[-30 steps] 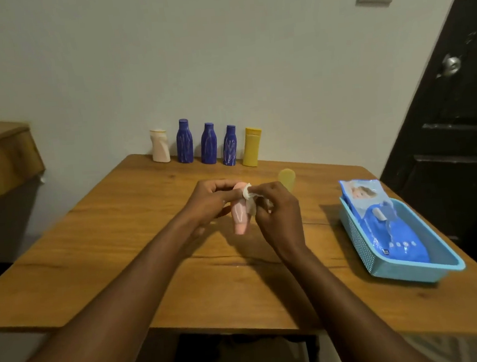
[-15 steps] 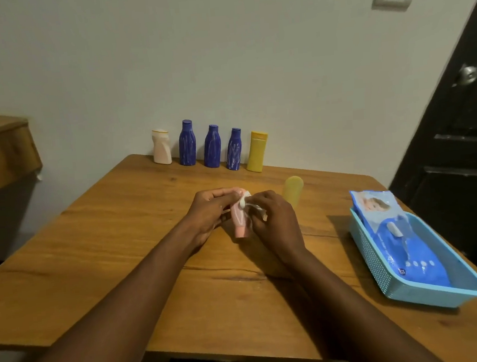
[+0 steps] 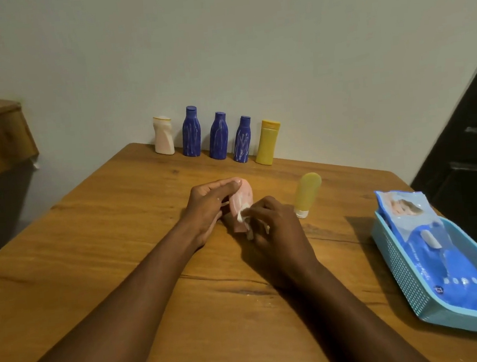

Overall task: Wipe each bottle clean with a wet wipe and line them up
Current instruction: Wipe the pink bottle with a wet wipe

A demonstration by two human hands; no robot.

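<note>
Along the far edge of the surface (image 3: pixel 93 251) I see a row standing upright by the wall. A cream bottle (image 3: pixel 163 135) is at its left end, then come three blue bottles (image 3: pixel 218 135), and a yellow bottle (image 3: pixel 267 142) closes the right end.

Near the middle of the surface, my left hand (image 3: pixel 208 209) grips the pink bottle (image 3: pixel 241 199), with fingers and thumb curled round its far end. The bottle is tilted, its near end low over the wood. I cannot tell whether that end touches the surface.

My right hand (image 3: pixel 276 229) pinches a crumpled white wet wipe (image 3: pixel 244 213) and presses it against the bottle's near side.

Just right of the hands a pale yellow tube (image 3: pixel 307 193) stands on its clear cap, well apart from the row.

By the right edge sits a light blue basket (image 3: pixel 404 276). A blue pack of wipes (image 3: pixel 446 260) lies in it, its far end propped up over the basket's far wall.
</note>
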